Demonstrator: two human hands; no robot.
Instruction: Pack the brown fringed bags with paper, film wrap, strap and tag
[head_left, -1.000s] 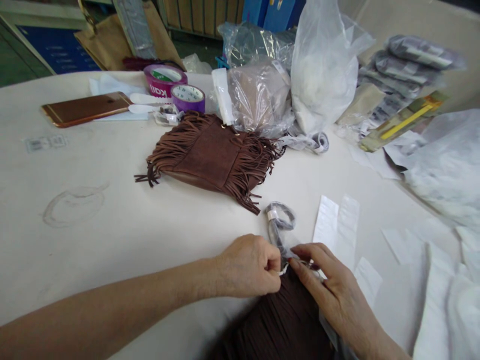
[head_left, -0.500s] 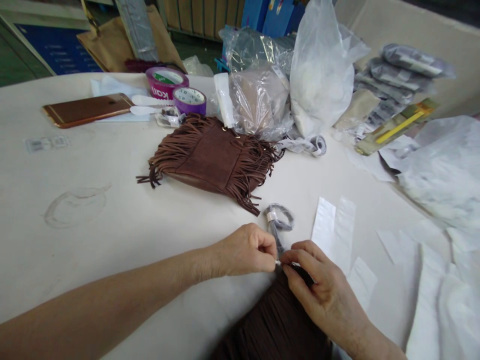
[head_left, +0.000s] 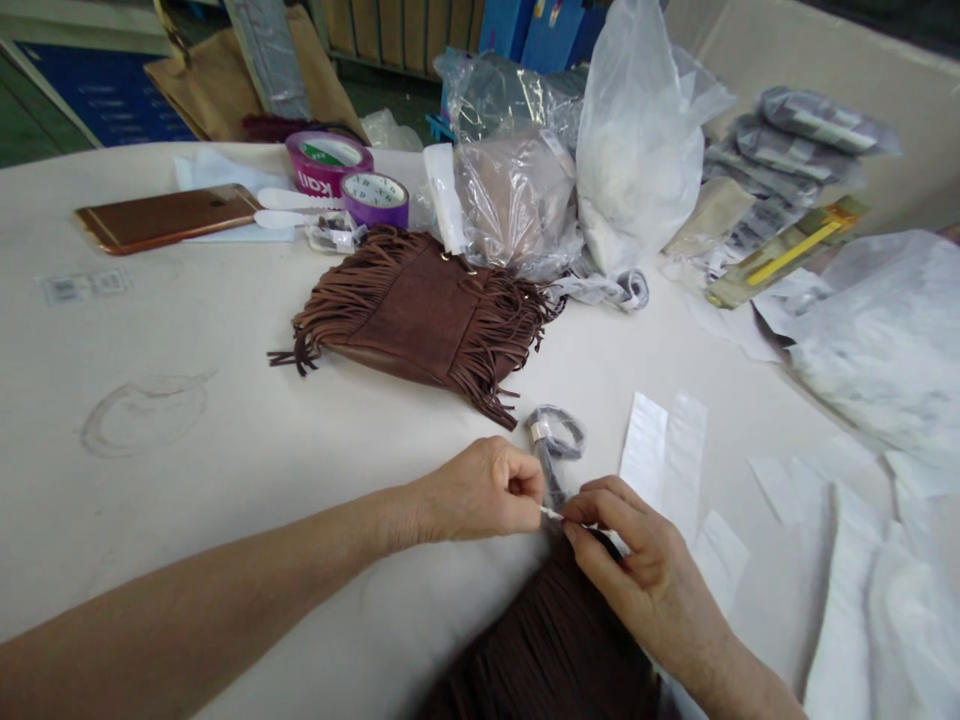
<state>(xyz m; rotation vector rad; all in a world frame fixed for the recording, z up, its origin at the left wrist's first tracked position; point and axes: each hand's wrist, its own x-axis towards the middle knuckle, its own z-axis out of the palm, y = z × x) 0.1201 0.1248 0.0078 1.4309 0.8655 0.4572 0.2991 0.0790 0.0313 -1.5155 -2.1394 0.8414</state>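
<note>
My left hand [head_left: 480, 492] and my right hand [head_left: 637, 570] meet at the near edge of the table. Both are closed in a pinch on a thin white tie [head_left: 551, 513] stretched between their fingertips. The tie sits at the top of a dark brown fringed bag [head_left: 547, 650] lying under my right hand. A grey wrapped strap [head_left: 555, 445] coils on the table just beyond my fingers. A second brown fringed bag [head_left: 427, 315] lies flat in the middle of the table.
White paper strips [head_left: 664, 450] lie right of my hands, and more white paper sheets [head_left: 877, 560] at the right edge. At the back are two purple tape rolls [head_left: 349, 178], a copper phone [head_left: 161, 215], clear plastic bags [head_left: 585, 150] and stacked grey packets [head_left: 787, 150].
My hands have moved slightly up and away from me, and the pinch on the white tie has tightened, drawing it out between the fingertips.
</note>
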